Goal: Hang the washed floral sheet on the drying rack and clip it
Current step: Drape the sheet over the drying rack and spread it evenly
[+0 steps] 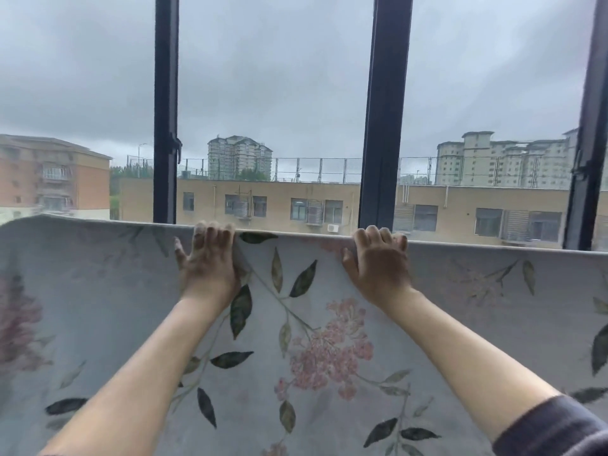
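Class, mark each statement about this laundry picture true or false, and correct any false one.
1. The left hand and the right hand both hold the floral sheet at its top edge. True.
2. A clip is fastened to the sheet between the hands. False: no clip is visible anywhere on it.
3. The sheet shows pink flowers and dark leaves. True.
4. The weather outside is sunny and blue. False: the sky is grey and overcast.

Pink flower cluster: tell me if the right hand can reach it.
Probably yes. The right hand grips the top edge of the floral sheet, above the pink flower cluster, with only bare fabric between them; it must let go first.
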A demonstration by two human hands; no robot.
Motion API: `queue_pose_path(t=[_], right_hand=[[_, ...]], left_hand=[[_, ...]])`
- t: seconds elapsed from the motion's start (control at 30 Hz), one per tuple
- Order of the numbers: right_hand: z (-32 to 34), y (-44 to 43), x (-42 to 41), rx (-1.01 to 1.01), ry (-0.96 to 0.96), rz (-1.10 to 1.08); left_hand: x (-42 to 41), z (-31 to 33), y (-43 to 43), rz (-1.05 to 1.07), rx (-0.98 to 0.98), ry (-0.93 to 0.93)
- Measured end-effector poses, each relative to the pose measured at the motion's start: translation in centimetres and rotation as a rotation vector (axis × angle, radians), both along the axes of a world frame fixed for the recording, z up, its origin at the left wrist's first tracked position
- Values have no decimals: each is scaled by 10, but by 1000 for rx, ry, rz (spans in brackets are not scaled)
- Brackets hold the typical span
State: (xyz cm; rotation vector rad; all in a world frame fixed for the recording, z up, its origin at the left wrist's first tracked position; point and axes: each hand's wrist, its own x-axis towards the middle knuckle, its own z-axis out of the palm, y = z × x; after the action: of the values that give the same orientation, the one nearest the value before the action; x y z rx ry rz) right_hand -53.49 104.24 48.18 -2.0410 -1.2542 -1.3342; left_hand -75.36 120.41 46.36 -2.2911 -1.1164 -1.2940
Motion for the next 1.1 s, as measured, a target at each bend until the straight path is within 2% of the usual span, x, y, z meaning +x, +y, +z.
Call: queue_pose_path(t=[0.2,0.33,0.6,0.7,0.83,1.1], right_hand=[[3,99,-129,-95,125,121],[0,110,-140,-46,70,105],[-1,106,-133,89,36,46],[0,123,-144,152,9,35],[4,170,-186,100,-52,59],[10,261,-290,5,-46,118]], left_hand=[[-27,6,12,-186,51,56],[-76,9,54,-193,64,72],[-171,5,141,-39,23,-4],[-174,4,150,-70,37,-54],[-173,3,157,-108,90,-36],[-226,15,194,-388,224,47]])
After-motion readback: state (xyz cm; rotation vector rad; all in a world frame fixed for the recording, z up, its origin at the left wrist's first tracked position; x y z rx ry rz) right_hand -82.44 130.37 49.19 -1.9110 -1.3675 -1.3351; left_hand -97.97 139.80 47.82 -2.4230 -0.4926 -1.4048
